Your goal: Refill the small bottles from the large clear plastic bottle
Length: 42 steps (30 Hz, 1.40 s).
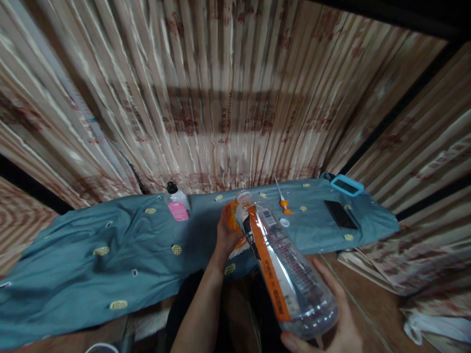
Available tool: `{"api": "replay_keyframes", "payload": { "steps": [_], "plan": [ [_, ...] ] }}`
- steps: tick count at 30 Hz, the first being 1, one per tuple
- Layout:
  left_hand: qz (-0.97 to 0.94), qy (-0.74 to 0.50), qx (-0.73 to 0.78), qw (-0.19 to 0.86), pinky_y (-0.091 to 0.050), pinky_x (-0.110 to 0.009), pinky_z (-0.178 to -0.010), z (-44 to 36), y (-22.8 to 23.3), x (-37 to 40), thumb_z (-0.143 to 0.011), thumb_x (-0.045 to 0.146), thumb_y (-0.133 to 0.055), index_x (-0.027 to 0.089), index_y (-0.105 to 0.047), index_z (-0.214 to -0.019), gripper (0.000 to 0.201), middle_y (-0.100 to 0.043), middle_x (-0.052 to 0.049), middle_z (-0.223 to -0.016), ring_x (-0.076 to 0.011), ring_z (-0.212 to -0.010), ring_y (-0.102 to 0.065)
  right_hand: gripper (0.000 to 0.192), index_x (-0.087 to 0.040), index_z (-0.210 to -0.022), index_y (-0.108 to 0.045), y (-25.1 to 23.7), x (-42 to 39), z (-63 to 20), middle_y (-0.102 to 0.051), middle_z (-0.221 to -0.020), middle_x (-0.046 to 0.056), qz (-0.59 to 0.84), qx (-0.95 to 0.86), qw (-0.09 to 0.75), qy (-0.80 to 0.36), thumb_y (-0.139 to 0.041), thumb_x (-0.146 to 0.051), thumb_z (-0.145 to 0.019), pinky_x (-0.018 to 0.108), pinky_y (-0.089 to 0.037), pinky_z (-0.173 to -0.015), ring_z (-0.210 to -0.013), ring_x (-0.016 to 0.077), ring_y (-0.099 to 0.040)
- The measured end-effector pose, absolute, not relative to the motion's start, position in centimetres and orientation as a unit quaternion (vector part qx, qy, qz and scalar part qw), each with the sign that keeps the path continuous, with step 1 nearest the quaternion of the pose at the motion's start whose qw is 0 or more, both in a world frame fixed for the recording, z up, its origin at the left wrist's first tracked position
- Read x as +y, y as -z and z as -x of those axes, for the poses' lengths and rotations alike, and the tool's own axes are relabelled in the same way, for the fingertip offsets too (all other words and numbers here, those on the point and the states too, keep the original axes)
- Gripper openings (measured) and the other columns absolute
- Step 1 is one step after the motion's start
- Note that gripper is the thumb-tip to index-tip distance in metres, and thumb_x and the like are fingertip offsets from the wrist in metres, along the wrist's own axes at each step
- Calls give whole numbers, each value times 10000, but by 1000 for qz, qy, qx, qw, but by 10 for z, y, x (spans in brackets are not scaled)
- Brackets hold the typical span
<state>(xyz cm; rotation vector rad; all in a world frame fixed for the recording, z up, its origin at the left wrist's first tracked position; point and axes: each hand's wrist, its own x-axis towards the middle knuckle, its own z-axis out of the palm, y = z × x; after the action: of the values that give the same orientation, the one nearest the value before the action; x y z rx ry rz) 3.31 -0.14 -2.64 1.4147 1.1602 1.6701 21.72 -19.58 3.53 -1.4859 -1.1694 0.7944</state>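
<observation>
**Bottle uncapped, held tilted at centre frame**

The right hand (333,318) grips the base of the clear bottle (283,264) at lower right; the left hand (228,230) closes around an orange object (232,215) beside its open mouth. A white cap (284,222) lies on the blue cloth (110,245) nearby; what remains to be done isn't evident.

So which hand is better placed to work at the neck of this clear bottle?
Probably the left hand: it is already up at the neck of the clear plastic bottle, against something orange there. The right hand cradles the bottle's base from below.
</observation>
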Motion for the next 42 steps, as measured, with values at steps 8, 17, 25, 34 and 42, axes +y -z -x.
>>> {"api": "replay_keyframes", "payload": {
  "steps": [8,17,25,34,42],
  "plan": [
    [-527,-639,446,338,-580,-400,-945,-34,23,-3,-662,384,-843,211,-520,-1294,730,-717,-86,-1199,-256,-1062,-715,1201,-264,-1556,-365,-36,-195,-217,-596,-1457,131,623,-488,515,-328,-947,-520,-536,458,-554,-995,-1319,404,-600],
    [-526,-638,454,333,-578,-393,-939,-34,22,-2,-675,392,-832,217,-537,-1275,691,-722,-80,-1188,-248,-1052,-718,1183,-259,-1545,-375,-37,-193,-217,-599,-1456,125,627,-497,512,-313,-941,-510,-537,444,-559,-983,-1334,401,-588],
    [-519,-654,424,350,-559,-416,-1000,-34,24,-1,-645,380,-849,212,-526,-1277,730,-702,-107,-1255,-274,-1136,-698,1191,-251,-1532,-389,-40,-193,-217,-647,-1389,125,629,-487,513,-322,-951,-493,-510,458,-552,-982,-1307,407,-604],
    [-526,-641,440,345,-556,-424,-1003,-33,24,0,-634,397,-855,222,-524,-1281,748,-704,-90,-1246,-273,-1133,-699,1180,-245,-1545,-369,-35,-193,-218,-607,-1431,143,619,-488,520,-330,-942,-459,-535,471,-552,-995,-1313,403,-603],
    [-505,-651,443,354,-558,-422,-992,-34,20,-2,-608,366,-876,226,-552,-1247,730,-714,-80,-1223,-266,-1116,-705,1188,-256,-1543,-375,-38,-193,-219,-632,-1406,130,629,-493,509,-320,-948,-480,-527,455,-562,-980,-1303,403,-613]
  ]
}}
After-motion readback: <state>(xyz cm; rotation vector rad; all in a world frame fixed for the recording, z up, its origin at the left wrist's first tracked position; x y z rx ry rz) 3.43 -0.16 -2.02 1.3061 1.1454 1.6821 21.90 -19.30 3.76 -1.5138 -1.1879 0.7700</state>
